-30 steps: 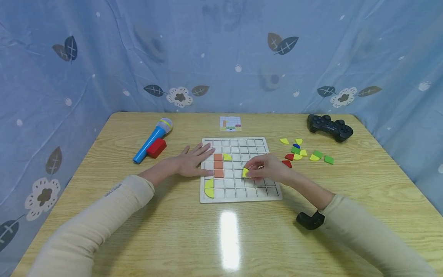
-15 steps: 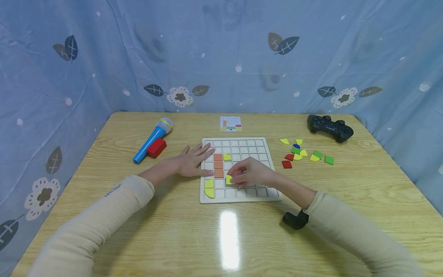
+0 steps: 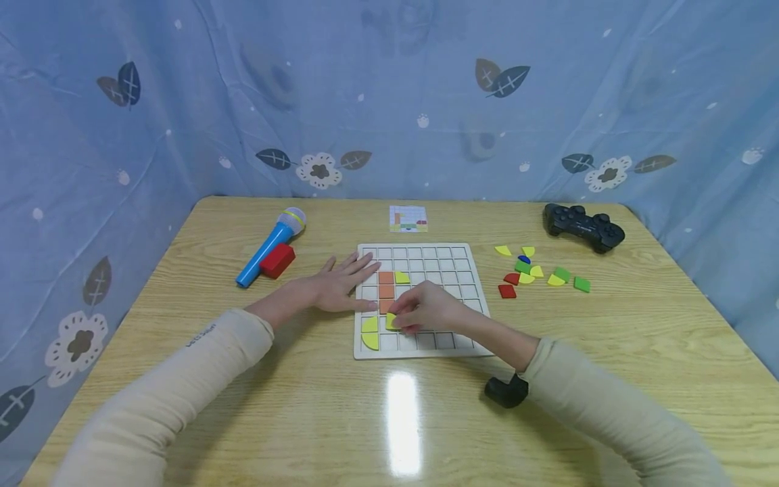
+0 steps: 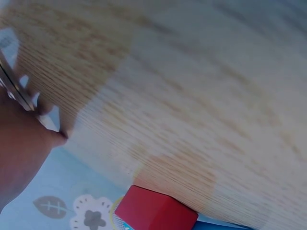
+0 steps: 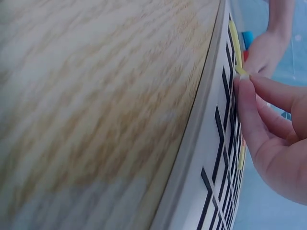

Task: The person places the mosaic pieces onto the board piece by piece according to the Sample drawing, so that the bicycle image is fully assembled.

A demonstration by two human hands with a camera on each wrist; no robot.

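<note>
Our right hand [image 3: 429, 308] has come leftward across the gridded board [image 3: 420, 355] in the last second, bringing the yellow piece [image 3: 390, 322] from about the middle of the grid to just below the column of orange squares [image 3: 386, 291], near the two yellow pieces [image 3: 370, 341] in the left column. We judge from this that the carrying is nearly done and the work is down to fine lining-up; whether the piece lies flat in a square we cannot tell. That hand is nearly closed, thumb and fingertips pinching the piece by its edge. Our left hand [image 3: 341, 289] has stayed put, fingers spread, resting on the board's left edge and gripping nothing. Loose pieces [image 3: 581, 284] lie on the bench [image 3: 292, 406] right of the board.
</note>
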